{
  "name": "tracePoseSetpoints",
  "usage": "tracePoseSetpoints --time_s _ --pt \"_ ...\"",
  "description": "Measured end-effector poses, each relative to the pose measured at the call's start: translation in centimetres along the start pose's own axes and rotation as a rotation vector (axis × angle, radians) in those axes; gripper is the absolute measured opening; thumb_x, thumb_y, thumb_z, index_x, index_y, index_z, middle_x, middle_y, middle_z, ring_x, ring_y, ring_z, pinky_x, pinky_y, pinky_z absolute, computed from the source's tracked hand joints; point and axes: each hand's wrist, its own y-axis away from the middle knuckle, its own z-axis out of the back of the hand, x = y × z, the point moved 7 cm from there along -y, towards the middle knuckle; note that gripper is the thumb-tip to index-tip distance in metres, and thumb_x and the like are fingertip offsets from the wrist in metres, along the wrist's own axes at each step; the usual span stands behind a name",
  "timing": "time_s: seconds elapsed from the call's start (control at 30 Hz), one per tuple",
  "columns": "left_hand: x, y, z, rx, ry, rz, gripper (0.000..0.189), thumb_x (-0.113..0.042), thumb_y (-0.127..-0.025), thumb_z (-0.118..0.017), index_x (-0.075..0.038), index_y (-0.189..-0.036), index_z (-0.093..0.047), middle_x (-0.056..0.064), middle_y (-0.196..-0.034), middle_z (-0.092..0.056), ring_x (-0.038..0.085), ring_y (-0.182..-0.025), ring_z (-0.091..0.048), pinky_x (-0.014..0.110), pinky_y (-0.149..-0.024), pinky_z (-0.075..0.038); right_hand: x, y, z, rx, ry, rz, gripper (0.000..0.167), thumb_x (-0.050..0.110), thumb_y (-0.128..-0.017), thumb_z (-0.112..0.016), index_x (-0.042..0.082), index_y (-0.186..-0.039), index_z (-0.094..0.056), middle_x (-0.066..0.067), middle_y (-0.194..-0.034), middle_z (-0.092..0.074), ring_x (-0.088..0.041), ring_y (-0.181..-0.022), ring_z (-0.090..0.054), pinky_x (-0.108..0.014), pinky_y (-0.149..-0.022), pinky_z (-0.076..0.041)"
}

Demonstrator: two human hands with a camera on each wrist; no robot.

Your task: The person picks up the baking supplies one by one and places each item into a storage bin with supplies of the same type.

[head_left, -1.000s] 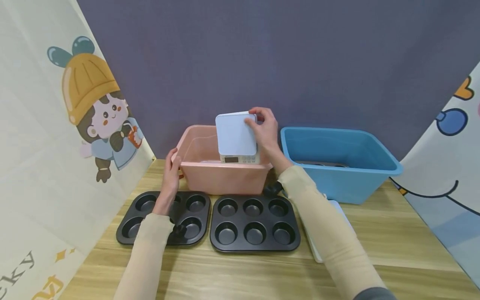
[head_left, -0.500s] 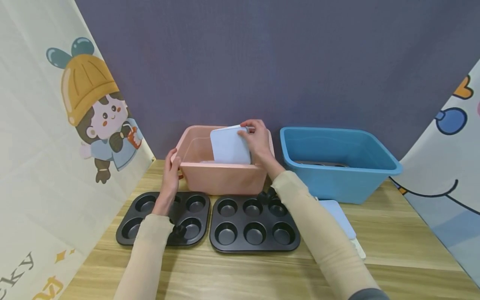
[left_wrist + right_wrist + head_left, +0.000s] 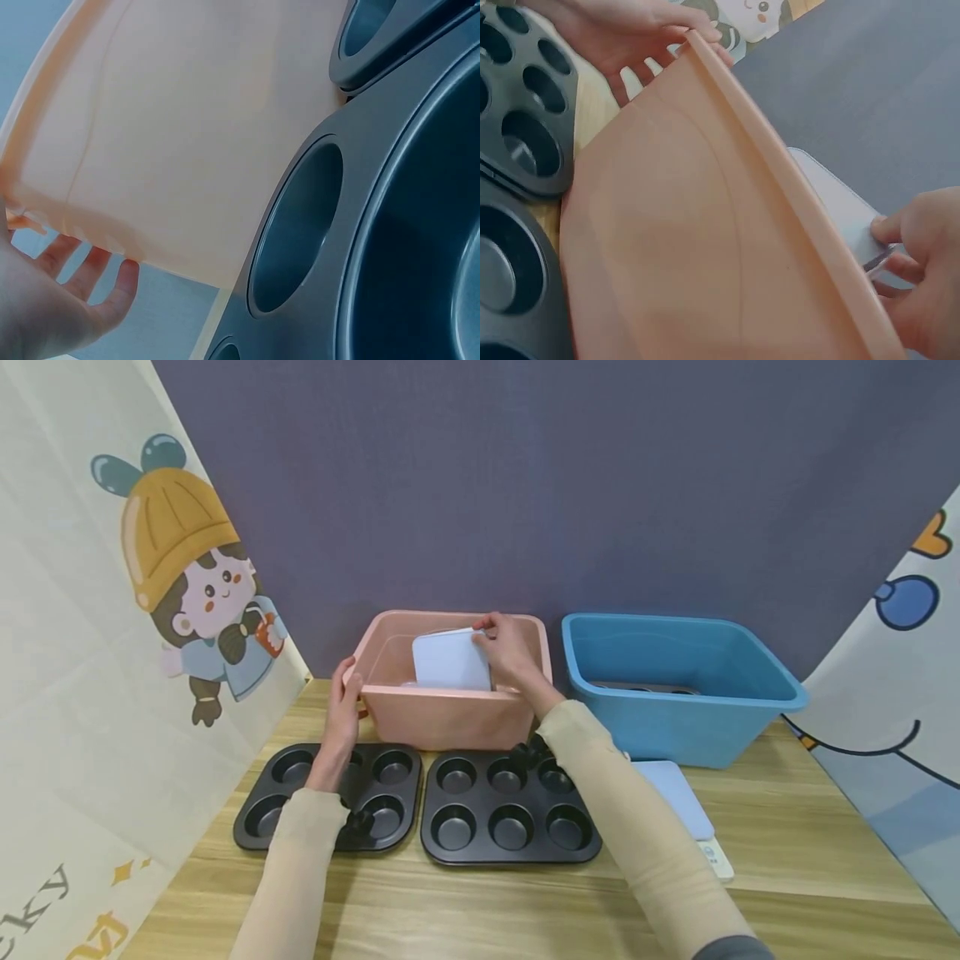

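My right hand (image 3: 512, 653) pinches the upper right corner of a white kitchen scale (image 3: 448, 662). The scale stands tilted inside the pink plastic bin (image 3: 450, 722), its lower part hidden behind the front wall. In the right wrist view, the right hand's thumb and fingers (image 3: 889, 227) lie on either side of the scale's edge. At the bin's left front corner, my left hand (image 3: 342, 710) grips the rim, thumb on top and fingers (image 3: 120, 292) against the outer wall below.
Two black muffin tins, one on the left (image 3: 386, 818) and one in the middle (image 3: 480, 856), lie before the bin. A blue bin (image 3: 682, 727) at right holds a dark tin. Another scale (image 3: 678, 802) lies partly under the right sleeve. A dark cloth (image 3: 480, 485) stands behind.
The scale has gone down and slightly left into the pink bin with the right hand, and its display panel has passed out of sight. The left hand keeps its place.
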Motion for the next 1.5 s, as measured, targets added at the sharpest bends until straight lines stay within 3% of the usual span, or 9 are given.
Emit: tracePoseSetpoints --time_s 0.17,0.3,0.43,0.57,0.67,0.77,0.83,1.03,1.5 --pt "-0.2 0.1 0.4 -0.015 -0.010 -0.025 0.055 -0.048 -0.104 -0.040 -0.029 -0.154 -0.030 0.015 -0.154 -0.033 0.030 -0.127 -0.044 0.044 -0.090 -0.043 -0.3 0.2 -0.7 0.138 0.113 -0.056 0.038 0.018 -0.099 -0.060 0.005 -0.134 -0.054 -0.012 -0.136 -0.055 -0.026 -0.119 -0.055 -0.040 -0.100 -0.048" --pt "-0.2 0.1 0.6 -0.029 -0.014 -0.035 0.056 -0.052 -0.103 -0.041 -0.028 -0.153 -0.033 0.016 -0.153 -0.036 0.028 -0.123 -0.046 0.037 -0.085 -0.044 -1.2 0.6 -1.7 0.282 0.185 -0.111 0.055 0.025 -0.097 -0.064 0.012 -0.147 -0.045 -0.010 -0.150 -0.047 -0.027 -0.134 -0.047 -0.044 -0.109 -0.042" --pt "0.1 0.0 0.4 -0.015 -0.003 -0.002 0.053 -0.045 -0.105 -0.039 -0.028 -0.155 -0.029 0.012 -0.154 -0.036 0.024 -0.122 -0.046 0.041 -0.089 -0.044 -1.9 0.7 -2.2 0.354 0.171 -0.108 0.066 0.024 -0.095 -0.067 0.020 -0.154 -0.037 -0.009 -0.157 -0.039 -0.029 -0.143 -0.038 -0.049 -0.114 -0.037" --pt "-1.4 0.8 0.1 0.013 0.016 0.042 0.053 -0.036 -0.107 -0.038 -0.023 -0.157 -0.026 0.013 -0.157 -0.032 0.025 -0.125 -0.044 0.046 -0.094 -0.042 -2.0 0.7 -2.5 0.396 0.126 -0.081 0.066 0.023 -0.095 -0.067 0.018 -0.154 -0.036 -0.010 -0.157 -0.037 -0.031 -0.143 -0.038 -0.049 -0.110 -0.042" --pt "-2.0 1.1 0.1 0.019 0.028 0.060 0.053 -0.034 -0.107 -0.038 -0.021 -0.157 -0.025 0.014 -0.157 -0.031 0.028 -0.128 -0.042 0.049 -0.096 -0.041 -1.8 0.6 -2.1 0.366 0.121 -0.089 0.059 0.026 -0.098 -0.062 0.017 -0.151 -0.040 -0.009 -0.155 -0.042 -0.029 -0.140 -0.042 -0.047 -0.109 -0.042" --pt "-0.8 0.4 0.1 0.008 0.027 0.050 0.052 -0.037 -0.107 -0.037 -0.025 -0.157 -0.025 0.011 -0.157 -0.031 0.027 -0.129 -0.041 0.049 -0.097 -0.040 -1.4 0.5 -1.1 0.299 0.100 -0.072 0.051 0.026 -0.099 -0.057 0.015 -0.148 -0.045 -0.008 -0.149 -0.047 -0.028 -0.135 -0.047 -0.046 -0.111 -0.041" --pt "0.0 -0.1 0.2 -0.001 0.020 0.039 0.052 -0.039 -0.107 -0.038 -0.027 -0.156 -0.026 0.009 -0.157 -0.032 0.026 -0.129 -0.042 0.047 -0.096 -0.041 -1.1 0.5 -0.3 0.259 0.077 -0.038 0.048 0.024 -0.100 -0.055 0.013 -0.145 -0.048 -0.008 -0.144 -0.051 -0.026 -0.131 -0.050 -0.044 -0.108 -0.044" --pt "0.1 0.0 0.2 -0.018 0.002 0.017 0.054 -0.045 -0.106 -0.038 -0.029 -0.156 -0.027 0.008 -0.154 -0.034 0.023 -0.125 -0.043 0.045 -0.093 -0.041 -0.6 0.6 2.4 0.168 0.080 0.091 0.039 0.015 -0.099 -0.057 0.003 -0.135 -0.058 -0.016 -0.131 -0.062 -0.031 -0.121 -0.059 -0.042 -0.103 -0.048" --pt "-1.0 0.6 0.0 -0.005 0.006 0.031 0.053 -0.039 -0.107 -0.037 -0.024 -0.156 -0.026 0.013 -0.154 -0.034 0.013 -0.110 -0.045 0.043 -0.089 -0.041 -1.5 2.7 5.8 0.142 0.031 0.071 0.034 0.017 -0.099 -0.058 0.007 -0.131 -0.061 -0.014 -0.126 -0.064 -0.030 -0.112 -0.061 -0.041 -0.090 -0.054"
